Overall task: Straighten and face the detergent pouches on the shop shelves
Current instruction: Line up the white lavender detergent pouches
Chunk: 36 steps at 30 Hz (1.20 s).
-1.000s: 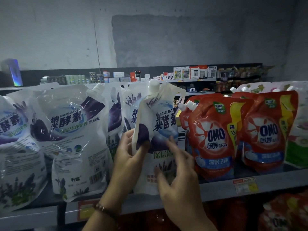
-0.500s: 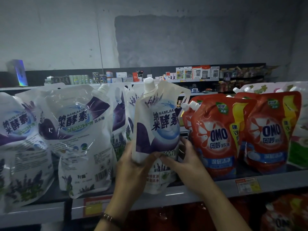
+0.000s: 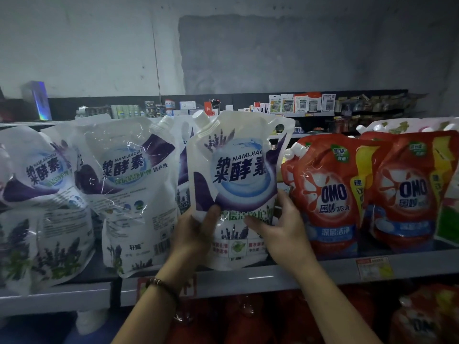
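A white and purple detergent pouch (image 3: 236,175) with a white spout cap stands upright on the shelf, label facing me. My left hand (image 3: 196,234) grips its lower left edge, thumb on the front. My right hand (image 3: 280,227) holds its lower right side, thumb across the front and fingers behind. Two more white pouches (image 3: 131,184) lean to its left, tilted. Red OMO pouches (image 3: 330,194) stand to its right.
The grey shelf edge (image 3: 248,279) carries a price tag (image 3: 372,268). More red pouches (image 3: 422,321) sit on the shelf below. A further white pouch (image 3: 37,199) slumps at the far left. A far shelf with small boxed goods (image 3: 298,104) runs along the wall.
The white pouch turned from side-on and folded to upright and front-facing. Both hands moved from its front to its lower sides.
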Tool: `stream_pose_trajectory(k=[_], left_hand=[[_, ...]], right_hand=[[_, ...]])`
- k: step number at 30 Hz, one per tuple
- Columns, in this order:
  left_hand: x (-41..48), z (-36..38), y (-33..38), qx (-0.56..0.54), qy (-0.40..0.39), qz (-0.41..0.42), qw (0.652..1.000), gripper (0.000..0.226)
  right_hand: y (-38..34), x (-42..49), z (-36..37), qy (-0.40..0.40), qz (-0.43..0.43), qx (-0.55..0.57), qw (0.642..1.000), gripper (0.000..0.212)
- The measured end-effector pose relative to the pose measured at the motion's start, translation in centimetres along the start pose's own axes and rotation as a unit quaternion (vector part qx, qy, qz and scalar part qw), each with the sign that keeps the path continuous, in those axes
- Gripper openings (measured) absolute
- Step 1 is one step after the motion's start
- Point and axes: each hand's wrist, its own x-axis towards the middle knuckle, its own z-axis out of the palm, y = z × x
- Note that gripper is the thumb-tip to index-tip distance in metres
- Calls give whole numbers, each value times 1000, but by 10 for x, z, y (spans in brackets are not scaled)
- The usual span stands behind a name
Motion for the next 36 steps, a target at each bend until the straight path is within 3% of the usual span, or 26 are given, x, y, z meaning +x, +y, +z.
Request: stream_pose_trajectory(k=[7, 14, 18, 23, 31, 36], left_hand=[[9, -3, -4, -13, -41, 64, 997, 53], [8, -3, 0, 16, -61, 86, 994, 23], [10, -2, 2, 85, -111, 47, 989, 62], [2, -10, -3, -6, -167, 46, 985, 125], [2, -12, -10, -23, -179, 89, 980, 131], [4, -11, -6, 17, -173, 96, 980, 124]], right_hand=[[-3, 2, 2, 38, -53, -43, 997, 66], [0, -4, -2, 50, -65, -71, 994, 66], [0, -8, -8, 32, -52, -94, 994, 68], [-5, -11, -13, 3, -28, -102, 994, 70], [-7, -9, -5, 8, -30, -62, 998, 65], [-7, 0, -3, 3, -18, -67, 998, 50]])
